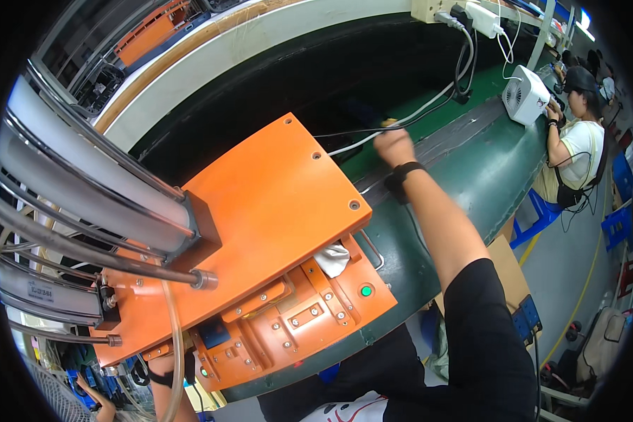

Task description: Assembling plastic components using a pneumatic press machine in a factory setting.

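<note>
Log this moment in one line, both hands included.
left hand: hidden by orange plate | right hand: above green bench, grip unclear | also: green button on lower orange fixture

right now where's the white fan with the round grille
In the head view, the white fan stands at upper right on the green tabletop, right of the right hand, beside a co-worker.

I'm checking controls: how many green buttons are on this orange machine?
2: one green button at the right end of the orange base, another button at its left. More may be hidden under the orange plate.
</note>
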`<state>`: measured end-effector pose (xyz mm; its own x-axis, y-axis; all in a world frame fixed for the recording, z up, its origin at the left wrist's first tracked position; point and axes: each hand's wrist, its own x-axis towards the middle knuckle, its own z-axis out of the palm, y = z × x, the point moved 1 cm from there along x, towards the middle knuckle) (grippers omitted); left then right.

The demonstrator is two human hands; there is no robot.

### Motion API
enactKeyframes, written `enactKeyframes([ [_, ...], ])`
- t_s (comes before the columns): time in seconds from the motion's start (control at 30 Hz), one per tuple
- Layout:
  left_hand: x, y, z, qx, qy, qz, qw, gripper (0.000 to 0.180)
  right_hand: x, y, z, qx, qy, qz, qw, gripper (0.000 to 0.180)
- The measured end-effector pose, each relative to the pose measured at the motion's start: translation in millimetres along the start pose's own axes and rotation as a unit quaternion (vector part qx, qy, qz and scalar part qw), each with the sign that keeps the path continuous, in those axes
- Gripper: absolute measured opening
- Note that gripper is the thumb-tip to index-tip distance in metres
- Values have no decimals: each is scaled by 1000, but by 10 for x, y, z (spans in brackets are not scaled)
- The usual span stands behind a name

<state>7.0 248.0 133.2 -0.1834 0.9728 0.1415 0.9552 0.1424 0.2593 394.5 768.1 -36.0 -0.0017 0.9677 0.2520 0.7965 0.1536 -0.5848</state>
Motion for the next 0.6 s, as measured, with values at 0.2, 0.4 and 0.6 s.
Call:
enactKeyframes([
  [0.2,-450,204,-90,-139,19,-128,982,29,-531,-703,207,-206,-73,-325,920,23],
  [0.4,-1390,-337,240,-300,147,-180,925,30,-962,-638,-731,164,-95,-367,911,13],
  [0.6,-1856,-853,466,-100,201,-179,958,33,-2142,-86,-2195,409,-58,-34,910,25],
])
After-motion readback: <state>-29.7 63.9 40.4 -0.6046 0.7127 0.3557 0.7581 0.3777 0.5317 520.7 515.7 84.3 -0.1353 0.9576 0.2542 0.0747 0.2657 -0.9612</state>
